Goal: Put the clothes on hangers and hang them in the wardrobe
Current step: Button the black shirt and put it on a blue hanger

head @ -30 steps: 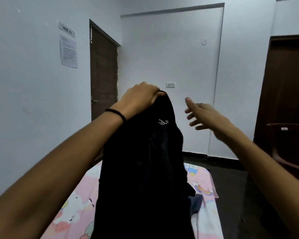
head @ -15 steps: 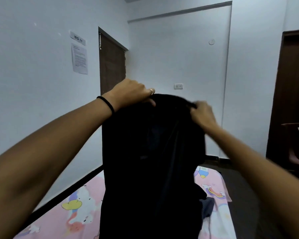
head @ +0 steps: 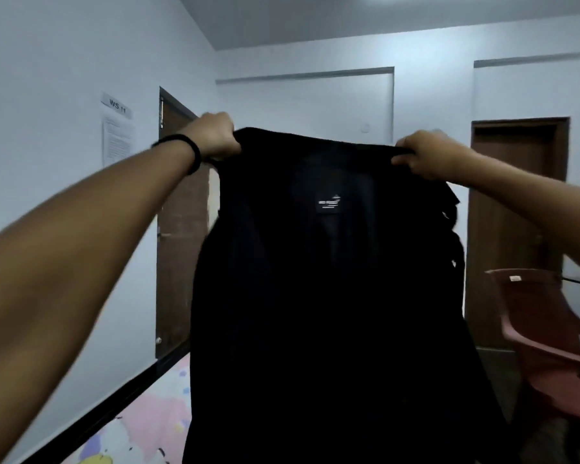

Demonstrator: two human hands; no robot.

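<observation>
Black garment (head: pixel 332 296) in both hands' gripping fingers (head: pixel 230 145); white walls (head: pixel 47 61), 2 brown doors (head: pixel 181 229), pink sheet (head: pixel 148 423).

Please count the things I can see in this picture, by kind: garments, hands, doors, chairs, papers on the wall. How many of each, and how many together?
Garments: 1, the black garment, held up by both hands
Hands: 2, the left hand and the right hand
Doors: 2, the left brown door and the right brown door
Chairs: 1, the reddish plastic chair
Papers on the wall: 2, the WS 11 label and the printed sheet
Total: 8
</observation>
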